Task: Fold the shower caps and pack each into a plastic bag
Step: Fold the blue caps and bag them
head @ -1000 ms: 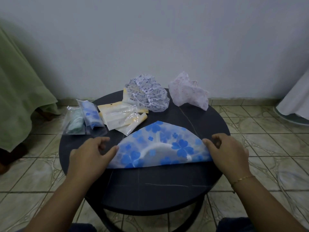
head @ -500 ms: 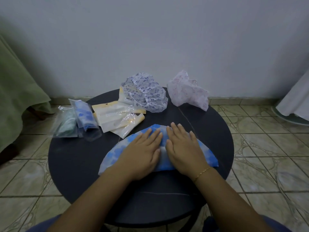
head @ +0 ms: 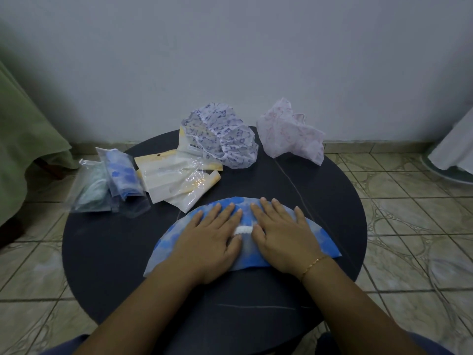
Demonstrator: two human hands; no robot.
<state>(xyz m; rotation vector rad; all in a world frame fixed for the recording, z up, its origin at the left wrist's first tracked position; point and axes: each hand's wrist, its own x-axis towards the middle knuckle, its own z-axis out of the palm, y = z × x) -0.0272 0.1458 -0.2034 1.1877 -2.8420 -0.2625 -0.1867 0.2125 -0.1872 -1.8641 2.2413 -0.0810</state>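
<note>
Head view shows us both grips flat, fingers straight: our left hand [head: 210,239] and right hand [head: 284,239] press side by side on the blue flowered shower cap [head: 320,234], folded to a half-circle on the near middle of the round dark desk [head: 102,252]. Behind it we see empty plastic bags [head: 176,180], two packed bags [head: 115,180], and a purple-patterned cap [head: 225,142] and pink cap [head: 289,134], both crumpled.

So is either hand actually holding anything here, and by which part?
Nothing is gripped. The left hand and right hand lie flat, pressing the middle of the folded blue flowered shower cap onto the table.
</note>
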